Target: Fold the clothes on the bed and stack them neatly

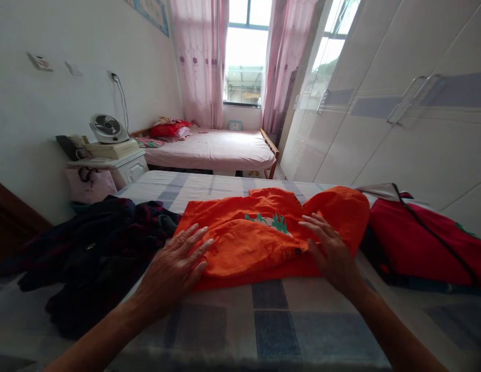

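Observation:
An orange hooded garment [240, 250] with a green and white print lies on the checked bed sheet, one sleeve folded across its front. Its rounded hood [341, 212] points to the right. Over the garment's left end is my left hand [182, 258], fingers stretched out and apart. My right hand [328, 248] is at the other end, near the hood and the print, with its fingers spread as well. Neither hand grips the cloth. Whether the fingertips press on it or hover just above, I cannot tell.
Dark clothes [104, 248] are heaped on the left. Folded red and black clothing [422, 237] lies to the right. Beyond the checked sheet [275, 330] stand a nightstand [128, 165] with a fan [108, 128], a second bed [221, 147] and a white wardrobe [380, 67].

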Motion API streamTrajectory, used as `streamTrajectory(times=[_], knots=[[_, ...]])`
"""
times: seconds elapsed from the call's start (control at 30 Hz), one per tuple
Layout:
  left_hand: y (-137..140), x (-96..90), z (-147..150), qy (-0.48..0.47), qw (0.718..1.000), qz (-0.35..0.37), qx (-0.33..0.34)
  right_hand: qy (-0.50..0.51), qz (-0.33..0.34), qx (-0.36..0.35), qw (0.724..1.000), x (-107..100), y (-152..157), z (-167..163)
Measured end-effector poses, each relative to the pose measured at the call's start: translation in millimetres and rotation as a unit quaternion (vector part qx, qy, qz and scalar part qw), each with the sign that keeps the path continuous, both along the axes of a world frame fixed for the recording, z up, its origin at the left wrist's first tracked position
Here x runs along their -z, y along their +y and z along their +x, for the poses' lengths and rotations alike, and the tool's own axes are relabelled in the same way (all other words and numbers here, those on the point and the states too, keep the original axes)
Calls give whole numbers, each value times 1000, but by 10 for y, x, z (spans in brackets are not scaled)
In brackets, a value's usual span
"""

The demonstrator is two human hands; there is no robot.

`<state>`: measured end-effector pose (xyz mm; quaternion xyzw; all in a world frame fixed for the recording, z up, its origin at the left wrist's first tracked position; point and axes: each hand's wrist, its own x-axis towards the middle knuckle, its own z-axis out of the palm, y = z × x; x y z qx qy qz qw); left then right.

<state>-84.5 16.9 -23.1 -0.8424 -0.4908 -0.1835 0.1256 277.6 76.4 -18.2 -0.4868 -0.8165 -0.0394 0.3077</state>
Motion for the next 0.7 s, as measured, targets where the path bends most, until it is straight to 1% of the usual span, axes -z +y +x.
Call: streamTrajectory(times=[0.07,0.13,0.2,0.23,0.27,0.3,0.33,0.4,0.43,0.47,0.53,0.57,0.63,0.7], knots=[[55,107,-37,-5,1000,-23,2,-38,-32,-31,998,67,-75,-140],[109,173,-67,-19,996,-83,6,-86,-97,-58,990,207,-134,-239],[185,157,-110,-52,987,-152,3,-109,-163,-77,978,298,-139,-253],[247,119,-145,-78,982,-172,-11,-107,-184,-80,974,294,-107,-222],[333,71,-191,-107,978,-178,-31,-102,-188,-78,974,254,-44,-167],[448,19,-248,-142,973,-173,-57,-98,-174,-69,977,185,51,-89],[591,-29,-315,-177,967,-165,-83,-96,-142,-49,984,98,177,8],[939,-88,-460,-231,953,-159,-117,-113,-48,22,992,-79,508,239],[1125,-96,-527,-246,947,-168,-119,-135,-10,61,989,-146,694,360],[1303,-92,-585,-257,942,-183,-117,-167,11,92,982,-189,882,476],[1594,-61,-661,-268,933,-212,-108,-235,26,130,963,-207,1220,666],[1697,-42,-679,-276,928,-225,-105,-264,24,136,955,-190,1357,731],[1813,-11,-688,-293,918,-246,-103,-299,13,134,945,-133,1553,799],[1844,1,-686,-315,907,-257,-108,-317,-11,124,940,-85,1655,815]])
